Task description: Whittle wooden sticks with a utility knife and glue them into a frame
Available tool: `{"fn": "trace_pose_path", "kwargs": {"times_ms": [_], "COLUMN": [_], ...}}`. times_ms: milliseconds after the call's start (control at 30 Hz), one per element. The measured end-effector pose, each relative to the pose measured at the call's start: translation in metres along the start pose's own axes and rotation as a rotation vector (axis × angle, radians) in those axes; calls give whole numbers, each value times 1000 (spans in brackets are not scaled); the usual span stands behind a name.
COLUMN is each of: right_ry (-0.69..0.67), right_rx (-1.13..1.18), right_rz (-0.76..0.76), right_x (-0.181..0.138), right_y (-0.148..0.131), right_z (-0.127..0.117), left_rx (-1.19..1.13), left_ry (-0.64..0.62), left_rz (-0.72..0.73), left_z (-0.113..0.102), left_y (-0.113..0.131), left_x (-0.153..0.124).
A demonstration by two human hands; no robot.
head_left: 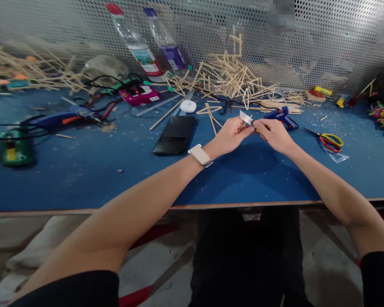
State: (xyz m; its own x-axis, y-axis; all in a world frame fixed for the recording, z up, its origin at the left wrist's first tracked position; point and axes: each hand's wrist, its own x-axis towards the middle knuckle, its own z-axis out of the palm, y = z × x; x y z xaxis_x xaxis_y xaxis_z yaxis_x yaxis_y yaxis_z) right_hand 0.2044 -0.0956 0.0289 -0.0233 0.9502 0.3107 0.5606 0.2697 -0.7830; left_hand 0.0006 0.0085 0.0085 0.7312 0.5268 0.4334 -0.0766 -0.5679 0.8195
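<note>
My left hand (232,134) and my right hand (273,133) meet above the blue table (115,170), fingers closed. Between them sits a small silvery blade-like piece (245,117), pinched by my left fingertips. My right hand grips something yellowish and thin (257,130) whose shape I cannot make out. A white band (200,155) wraps my left wrist. A blue glue gun (281,115) lies just behind my right hand.
A black phone (176,134) lies left of my hands. Red-and-yellow scissors (329,140) rest at the right. A heap of wooden sticks (233,79) stands at the back, with two plastic bottles (141,42), cables and a pink device (140,94).
</note>
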Motion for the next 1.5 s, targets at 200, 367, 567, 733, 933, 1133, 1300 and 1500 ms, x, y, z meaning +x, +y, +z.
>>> {"fn": "trace_pose_path", "kwargs": {"times_ms": [200, 367, 567, 733, 933, 1133, 1300, 1500], "right_ry": [7, 6, -5, -7, -29, -76, -88, -86], "right_rx": [38, -59, -95, -104, -81, -16, 38, 45], "right_rz": [25, -16, -25, -36, -38, -36, -12, -1], "right_x": [0, 1, 2, 2, 2, 2, 3, 3], "right_y": [-2, 3, 4, 1, -2, 0, 3, 5], "right_z": [4, -6, -12, -13, -13, -14, -12, -10], "left_rx": [-69, -232, -108, -168, -222, -131, -152, -139], "left_ry": [42, -26, 12, -17, -103, -109, -133, -50], "left_rz": [-18, -138, -83, -135, -194, -130, -155, -157], "left_z": [2, 2, 3, 4, 3, 2, 1, 3], "left_y": [4, 6, 0, -3, 7, 0, -4, 0], "left_x": [0, -3, 0, -2, -5, -4, -2, -2]}}
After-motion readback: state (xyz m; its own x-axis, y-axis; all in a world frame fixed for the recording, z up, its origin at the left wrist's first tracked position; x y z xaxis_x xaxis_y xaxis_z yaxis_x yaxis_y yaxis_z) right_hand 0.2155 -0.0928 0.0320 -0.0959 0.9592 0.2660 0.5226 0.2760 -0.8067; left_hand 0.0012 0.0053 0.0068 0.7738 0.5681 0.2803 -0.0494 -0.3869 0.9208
